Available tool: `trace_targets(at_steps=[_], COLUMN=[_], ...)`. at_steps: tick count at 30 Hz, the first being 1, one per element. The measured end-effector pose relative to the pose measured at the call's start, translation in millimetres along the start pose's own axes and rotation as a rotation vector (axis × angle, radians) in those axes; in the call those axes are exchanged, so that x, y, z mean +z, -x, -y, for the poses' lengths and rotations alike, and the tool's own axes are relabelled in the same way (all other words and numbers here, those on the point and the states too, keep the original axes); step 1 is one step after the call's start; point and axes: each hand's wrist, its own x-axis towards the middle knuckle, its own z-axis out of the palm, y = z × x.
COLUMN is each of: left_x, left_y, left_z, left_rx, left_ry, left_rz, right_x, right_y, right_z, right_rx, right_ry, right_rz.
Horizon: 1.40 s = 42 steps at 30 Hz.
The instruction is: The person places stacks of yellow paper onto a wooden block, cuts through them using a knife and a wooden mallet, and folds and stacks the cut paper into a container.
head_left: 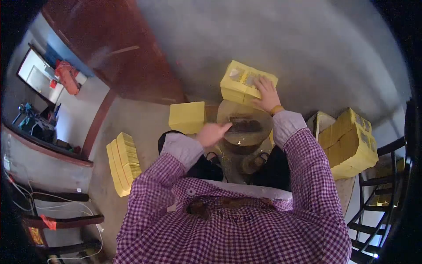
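Observation:
My right hand [267,94] lies on a stack of yellow paper [235,90] with silvery patches on top, its fingers spread over the upper face. That stack rests at the far side of a round wooden block [226,110], which has a dark patch on its top. Over the block's near left side is my left hand [212,134], one digit stretched out and nothing visible in it; the other fingers are partly hidden. Just beyond it stands another yellow paper stack [187,117], plain on the visible face.
On the floor at left lie fanned yellow bundles [123,165]. To the right is an opened yellow carton-like bundle [349,143], beside a dark slatted rack [382,191]. A reddish-brown door [118,48] and grey wall stand ahead. Cables [66,200] hang at lower left.

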Motion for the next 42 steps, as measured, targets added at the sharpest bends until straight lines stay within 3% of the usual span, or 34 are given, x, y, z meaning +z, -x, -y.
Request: trace_targets(at_steps=[2,9,11,12,13,14,17,18,20,24,27,30,31,32,33,35,40,42], left_x=[-1,2,10,6,-1,-9,18,9,-15,-18,-38,-64,-83,-92,-93,-96,-62,-56], left_y=[-16,-41,-48,-55,-67,-78,-136,-150,-173,-191,-174,-153,-146,-142,-146,-165,-176,-171], left_z=[23,35,32,24,14,3,20,17,8,22,18,-2,-14,-18,-12,7,34,37], left_rx=[0.154,-0.028,0.096,0.097,0.032,-0.032,0.076,0.084,-0.058,-0.014,0.026,0.052,0.037,0.019,0.018,0.217,0.122,0.101], left_ry=[-0.124,-0.106,-0.197,-0.197,-0.01,0.176,-0.008,-0.006,0.108,0.042,0.123,0.195,0.255,0.313,0.314,-0.095,-0.108,-0.128], left_rz=[-0.176,0.013,-0.263,-0.262,-0.071,0.119,0.009,0.006,-0.065,-0.07,0.016,0.052,-0.175,-0.399,-0.391,-0.735,-0.587,-0.543], right_x=[-2,25,28,37,42,45,42,46,60,31,68,72,71,67,61,35,27,29], right_y=[3,-3,-7,-9,-11,-10,-10,-11,-15,-19,-15,-11,-9,-7,-3,-1,-2,0], right_z=[0,-32,-29,-33,-35,-39,-51,-52,-53,-34,-62,-71,-72,-71,-68,-58,-51,-48], right_rx=[0.037,0.046,0.074,0.256,0.438,0.439,0.993,0.992,1.085,1.092,1.049,1.057,1.06,1.02,0.977,1.006,1.05,0.963], right_ry=[-0.045,-0.282,-0.318,-0.508,-0.692,-0.689,-1.089,-1.082,-1.566,-1.788,-1.565,-1.553,-1.556,-1.494,-1.425,-1.489,-1.501,-1.668], right_rz=[-0.035,-0.042,-0.032,-0.262,-0.495,-0.493,-0.493,-0.5,-0.311,-0.3,-0.171,-0.011,-0.017,0.124,0.265,0.338,0.411,0.39])
